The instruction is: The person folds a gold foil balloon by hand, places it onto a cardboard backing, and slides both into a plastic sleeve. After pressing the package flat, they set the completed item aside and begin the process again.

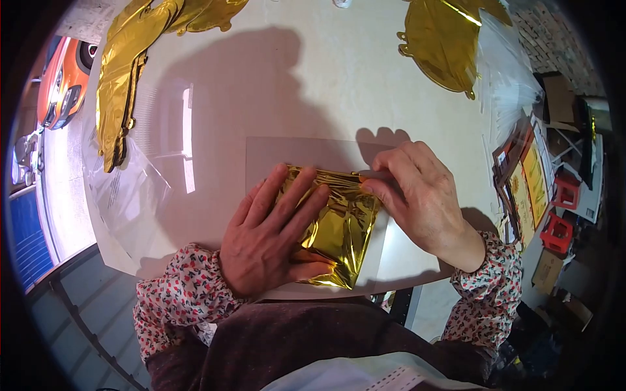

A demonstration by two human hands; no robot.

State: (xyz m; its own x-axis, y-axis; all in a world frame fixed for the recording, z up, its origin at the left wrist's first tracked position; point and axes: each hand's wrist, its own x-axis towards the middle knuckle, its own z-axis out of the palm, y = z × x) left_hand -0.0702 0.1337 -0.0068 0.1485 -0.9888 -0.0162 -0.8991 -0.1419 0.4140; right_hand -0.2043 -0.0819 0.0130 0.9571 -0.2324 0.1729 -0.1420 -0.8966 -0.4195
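Note:
A folded gold foil balloon [339,238] lies near the front edge of the table, its surface creased and shiny. My left hand [264,238] rests flat on its left side, fingers stretched out and slightly apart. At the top right corner of the foil, my right hand [417,195] pinches the pleated edge between thumb and fingers. Under the foil is a clear plastic sheet [267,148], which shows beyond the foil's far edge.
Flat gold foil balloons hang over the table's left edge [120,91] and lie at the far right [440,45]. Clear plastic bags are at the left [130,202] and right [508,72]. Printed cards [528,176] stand by the right edge, near red stools [557,231].

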